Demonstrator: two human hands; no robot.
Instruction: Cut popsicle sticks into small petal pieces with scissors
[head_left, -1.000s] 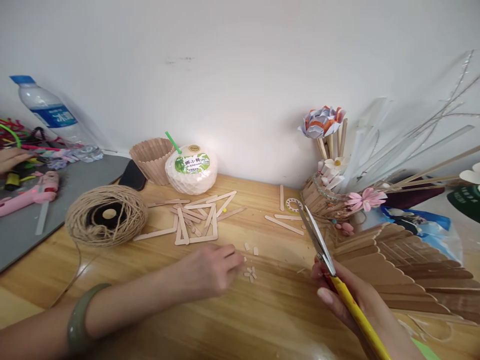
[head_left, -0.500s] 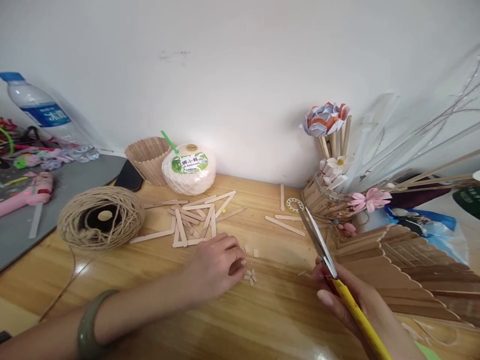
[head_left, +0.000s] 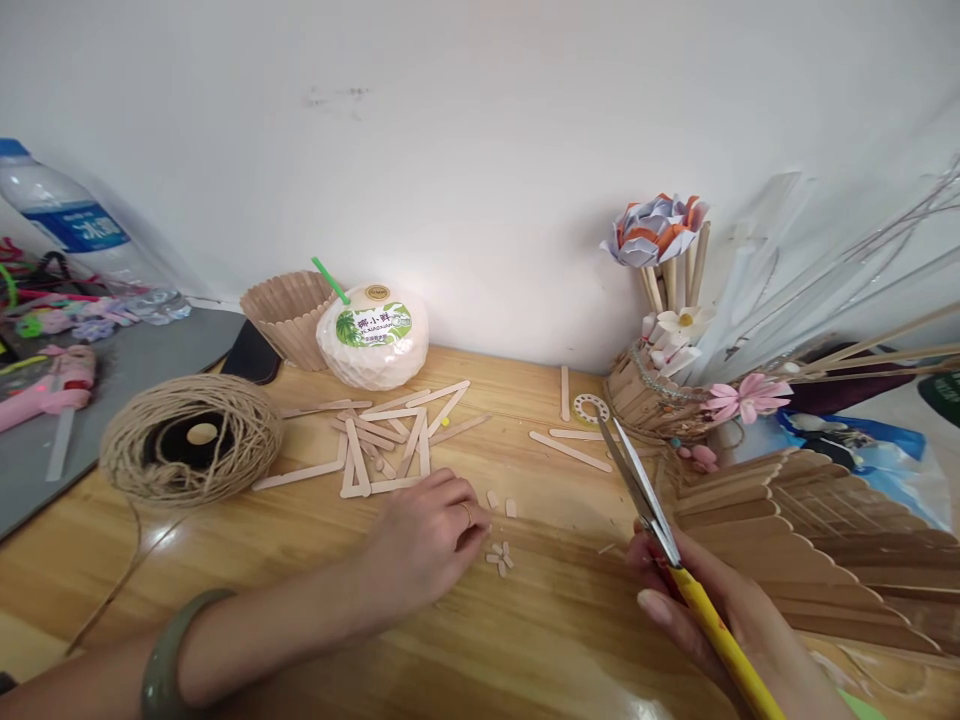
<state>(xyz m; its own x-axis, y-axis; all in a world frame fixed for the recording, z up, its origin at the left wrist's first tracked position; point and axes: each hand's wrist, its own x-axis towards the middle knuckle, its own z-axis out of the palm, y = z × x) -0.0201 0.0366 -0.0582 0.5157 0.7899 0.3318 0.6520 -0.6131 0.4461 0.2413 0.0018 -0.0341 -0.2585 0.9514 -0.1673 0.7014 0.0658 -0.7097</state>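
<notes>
The left hand (head_left: 427, 540) stays curled, palm down, beside cut stick bits (head_left: 499, 556), holding nothing visible; the right hand (head_left: 705, 610) keeps gripping scissors (head_left: 660, 530).

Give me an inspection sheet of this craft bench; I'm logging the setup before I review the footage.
Surface: wooden table, glossy, with a grey mat at its left end.
Job's things: scissors with a yellow handle; small cut wood bits; loose craft sticks.
Clutter: twine ball, coconut drink with green straw, stick basket, water bottle, pink glue gun, stick vase with paper flowers, stick fan.
Hands: left hand rests fingers-down by the wood bits; right hand holds the scissors, blades shut.
Cables: nothing seen.
Surroundings: white wall behind the table.
</notes>
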